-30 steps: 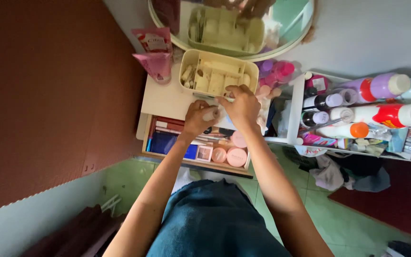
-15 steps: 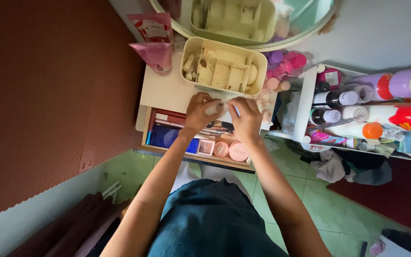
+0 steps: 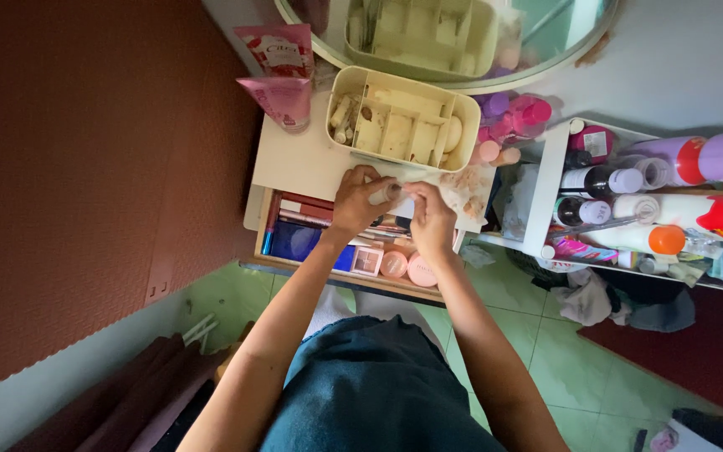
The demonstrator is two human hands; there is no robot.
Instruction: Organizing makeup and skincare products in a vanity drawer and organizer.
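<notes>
The person stands over a small white vanity table set against a round mirror. The left hand is closed around a small pale cylindrical tube, which sits at the table's front edge, just above the open drawer. The right hand lies just beside it, fingers curled and pinched at the tube's end; what it pinches is too small to tell, possibly a cap or a thin stick. The two hands are touching or very nearly so. Directly behind them stands a cream plastic compartment organiser, mostly bare, with a few small items in its left cells. A stained white tissue lies beside the right hand on the table's corner. In the drawer below are round pink compact cases and a dark blue flat box. A pink squeeze tube stands inverted at the table's rear left. To the right, a white shelf rack carries lying bottles, among them a white bottle with an orange cap. Judgement: the step in hand appears to be opening or closing the small tube. The next move calls for a steady counter-hold by the left hand while the right works the end with a fine pinch.
</notes>
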